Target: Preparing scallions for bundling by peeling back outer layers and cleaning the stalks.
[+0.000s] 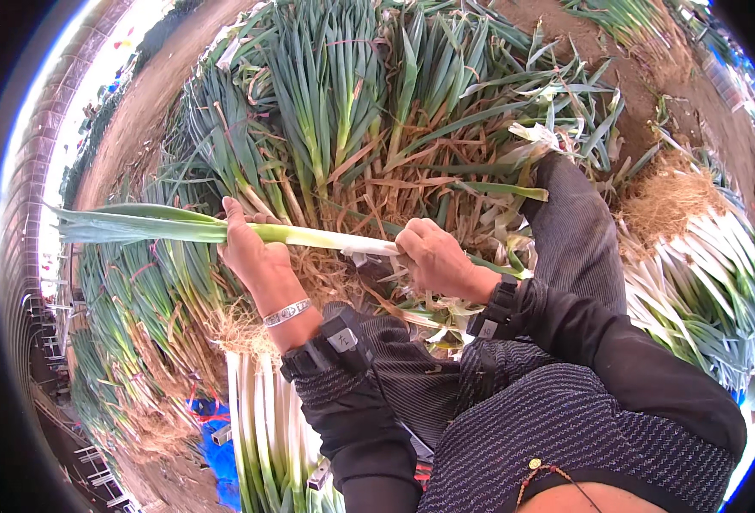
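A large green onion (309, 237) lies nearly level across the view, its green leaves out to the left and its white end to the right. My left hand (257, 256) is wrapped round its stalk where green turns pale. At the white end, my right hand (435, 259) has its fingers closed on the onion; the tip is hidden behind them. Loose pale skin (364, 256) hangs from the stalk near that hand. A dark, flat, blade-like shape (379, 272) shows just below it, too hidden to name.
Bundled green onions (322, 85) with dry leaves and roots are heaped ahead. More bundles (155, 316) lie at left. Cleaner white-stalked onions (702, 282) are stacked at right, others (266, 427) beside my left forearm. My bent knee (574, 231) rises right of my hands.
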Demonstrator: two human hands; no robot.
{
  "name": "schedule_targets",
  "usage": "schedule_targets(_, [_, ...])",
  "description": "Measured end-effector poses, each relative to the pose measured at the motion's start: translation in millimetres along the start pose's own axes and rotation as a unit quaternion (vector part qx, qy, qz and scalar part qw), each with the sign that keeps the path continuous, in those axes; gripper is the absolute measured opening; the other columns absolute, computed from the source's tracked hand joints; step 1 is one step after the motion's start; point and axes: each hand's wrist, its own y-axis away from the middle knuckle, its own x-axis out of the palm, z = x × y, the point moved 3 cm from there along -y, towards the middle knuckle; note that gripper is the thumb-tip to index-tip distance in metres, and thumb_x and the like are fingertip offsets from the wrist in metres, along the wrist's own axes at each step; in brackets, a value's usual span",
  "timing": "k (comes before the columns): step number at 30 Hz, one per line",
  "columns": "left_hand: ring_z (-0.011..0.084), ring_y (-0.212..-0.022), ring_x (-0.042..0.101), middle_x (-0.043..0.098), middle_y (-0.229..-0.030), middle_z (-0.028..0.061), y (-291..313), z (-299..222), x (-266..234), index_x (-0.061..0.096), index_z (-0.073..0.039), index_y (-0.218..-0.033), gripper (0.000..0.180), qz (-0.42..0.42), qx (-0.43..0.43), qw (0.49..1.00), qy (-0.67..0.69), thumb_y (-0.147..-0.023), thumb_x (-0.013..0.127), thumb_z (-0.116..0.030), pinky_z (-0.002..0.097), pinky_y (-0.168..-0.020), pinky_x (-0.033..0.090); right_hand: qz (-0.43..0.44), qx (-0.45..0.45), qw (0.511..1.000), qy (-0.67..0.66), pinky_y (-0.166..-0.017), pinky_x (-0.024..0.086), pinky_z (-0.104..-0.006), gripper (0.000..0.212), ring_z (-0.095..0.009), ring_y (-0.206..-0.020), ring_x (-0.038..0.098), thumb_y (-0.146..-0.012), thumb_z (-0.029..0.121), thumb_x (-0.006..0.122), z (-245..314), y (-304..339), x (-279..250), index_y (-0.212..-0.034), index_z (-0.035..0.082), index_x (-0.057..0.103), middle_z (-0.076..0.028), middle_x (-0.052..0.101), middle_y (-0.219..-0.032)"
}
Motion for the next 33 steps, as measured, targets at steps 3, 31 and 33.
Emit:
schedule_targets(3, [0.0181, -0.066, 0.056, 0.055, -0.08, 0.0065, -10.5, 1.4, -1.2, 0.051, -0.001, -0.095, 0.02, 0.039, -0.066, 0.993, 0.087, -0.088, 0.067, -0.01, 0.0361, -0.063, 0.051, -0.007, 0.016, 0.999, -0.036, -0.07, 0.045, -0.0424, 0.017, -0.034, -0.081, 0.054, -0.077, 0.005, 0.067, -3.7, -7.8, -11.7, -0.081, 0.003, 0.05, -0.014, 0.052, -0.083])
schedule_targets(31, [0.0136, -0.063, 0.057, 0.061, -0.083, 0.0038, 4.6, -26.0, 0.2, 0.052, -0.008, -0.131, 0.047, 0.044, 0.187, 0.98, 0.049, -0.088, 0.068, -0.004, 0.0241, -0.049, 0.045, 0.259, 0.04, 0.905, -0.335, -0.065, 0.046, -0.0347, 0.018, -0.026, -0.07, 0.058, -0.089, 0.007, 0.062, 24.6, 39.6, -64.3, -0.098, 0.003, 0.048, -0.012, 0.057, -0.078])
schedule_targets(33, [0.0135, -0.063, 0.058, 0.061, -0.084, 0.0043, 2.1, -30.2, -3.9, 0.052, -0.008, -0.131, 0.046, 0.036, 0.201, 0.978, 0.042, -0.088, 0.067, -0.004, 0.0239, -0.048, 0.045, 0.315, 0.031, 0.88, -0.353, -0.064, 0.046, -0.0337, 0.016, -0.023, -0.069, 0.058, -0.09, 0.009, 0.063, 12.0, 59.7, -71.9, -0.097, 0.003, 0.05, -0.01, 0.057, -0.077])
